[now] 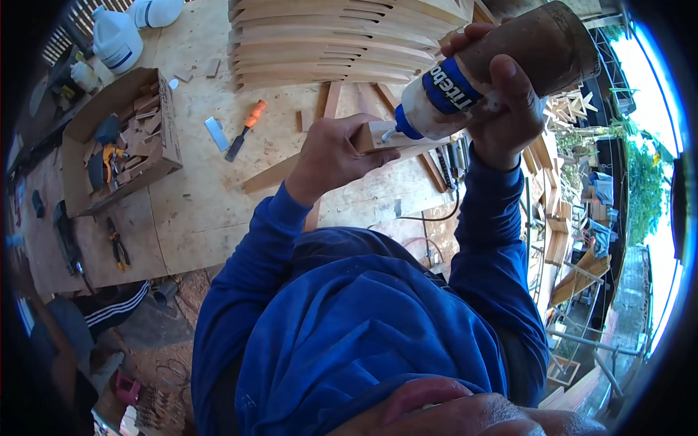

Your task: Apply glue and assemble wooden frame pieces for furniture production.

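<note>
My left hand [331, 154] is wrapped round a wooden board [270, 175], its fingers and thumb near the end face. My right hand [515, 109] grips a large glue bottle [534, 51] with a blue label and a blue cap, tipped so that the nozzle points down to the left. The nozzle meets the board's end, where white glue shows on the wood. Brown smears cover much of the bottle. Ahead of both hands lies a stack of curved, slotted wooden pieces [327, 45].
On the workbench [211, 196] lie an orange-handled chisel [247, 129], a flat blade [216, 134] and pliers [117, 243]. A cardboard box [156, 163] at the left holds wood offcuts and tools. White jugs [116, 40] stand behind it. Another person's striped trouser leg [116, 309] shows lower left.
</note>
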A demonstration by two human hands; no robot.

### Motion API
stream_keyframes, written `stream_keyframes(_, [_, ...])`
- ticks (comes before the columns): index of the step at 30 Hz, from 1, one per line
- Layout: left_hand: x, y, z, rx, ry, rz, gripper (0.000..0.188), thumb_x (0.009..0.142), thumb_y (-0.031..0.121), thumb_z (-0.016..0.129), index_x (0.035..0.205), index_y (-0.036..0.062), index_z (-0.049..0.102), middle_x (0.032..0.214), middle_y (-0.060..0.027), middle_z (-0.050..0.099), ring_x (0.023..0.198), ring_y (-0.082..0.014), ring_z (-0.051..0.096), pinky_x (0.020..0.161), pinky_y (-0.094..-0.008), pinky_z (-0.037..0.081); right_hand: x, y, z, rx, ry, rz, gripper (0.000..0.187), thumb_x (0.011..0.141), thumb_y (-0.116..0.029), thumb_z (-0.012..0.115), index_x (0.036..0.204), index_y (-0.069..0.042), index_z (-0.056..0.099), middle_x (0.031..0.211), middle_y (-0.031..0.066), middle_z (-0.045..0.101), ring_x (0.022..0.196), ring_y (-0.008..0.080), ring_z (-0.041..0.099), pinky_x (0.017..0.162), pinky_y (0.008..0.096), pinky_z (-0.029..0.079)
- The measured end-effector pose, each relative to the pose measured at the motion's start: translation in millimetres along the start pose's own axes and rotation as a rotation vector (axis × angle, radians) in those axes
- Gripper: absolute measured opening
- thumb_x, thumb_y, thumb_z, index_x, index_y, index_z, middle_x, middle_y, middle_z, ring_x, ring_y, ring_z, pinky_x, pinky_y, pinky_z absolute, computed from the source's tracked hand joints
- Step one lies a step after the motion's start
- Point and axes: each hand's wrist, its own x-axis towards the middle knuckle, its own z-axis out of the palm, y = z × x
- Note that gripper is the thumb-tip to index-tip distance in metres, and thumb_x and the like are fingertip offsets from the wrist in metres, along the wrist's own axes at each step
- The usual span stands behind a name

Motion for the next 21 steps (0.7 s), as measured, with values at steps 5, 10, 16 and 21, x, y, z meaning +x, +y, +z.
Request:
stream_keyframes(5, [5.6,7.3,-0.8,0.045,-0.066,-0.028,0.045,0.076,0.022,0.092,0.108,-0.0033,0.072,0.092,-0.0159,0.077,0.081,-0.0189,0.076,0.076,-0.03,0.059,1.1,1.1,-16.4,-0.031,-0.058,0.032,0.063,0.085,-0.031,0.073,0.136,-0.001,0.05,0.11,0.0204,0.07,0.099,0.0323,0.071,0.09,0.0416,0.058])
stream_keyframes(10, [1.0,1.1,2.8,0.053,-0.031,-0.007,0.045,0.075,0.027,0.092,0.107,0.0005,0.074,0.086,-0.0152,0.075,0.075,-0.0217,0.074,0.071,-0.0315,0.058,-0.4,3.6,-4.1,-0.036,-0.013,0.032,0.065,0.082,-0.032,0.074,0.134,-0.001,0.051,0.109,0.0196,0.07,0.098,0.0319,0.072,0.089,0.041,0.059])
stream_keyframes(16, [-22.1,17.9,7.7,0.121,-0.064,-0.046,0.045,0.073,0.018,0.093,0.109,0.0001,0.073,0.094,-0.014,0.077,0.086,-0.02,0.076,0.078,-0.0297,0.058,-13.9,-7.1,-1.6,-0.024,-0.019,0.089,0.068,0.077,-0.032,0.075,0.133,-0.001,0.05,0.104,0.0186,0.069,0.094,0.0315,0.072,0.087,0.0406,0.06])
stream_keyframes(21, [-22.9,21.8,10.6,0.092,-0.017,-0.002,0.047,0.072,0.017,0.094,0.11,0.0016,0.073,0.093,-0.0146,0.076,0.085,-0.0205,0.075,0.075,-0.0295,0.058,-13.1,-11.5,-6.5,0.027,-0.011,0.134,0.07,0.076,-0.033,0.075,0.133,0.0,0.05,0.104,0.019,0.069,0.092,0.0308,0.072,0.086,0.0406,0.06])
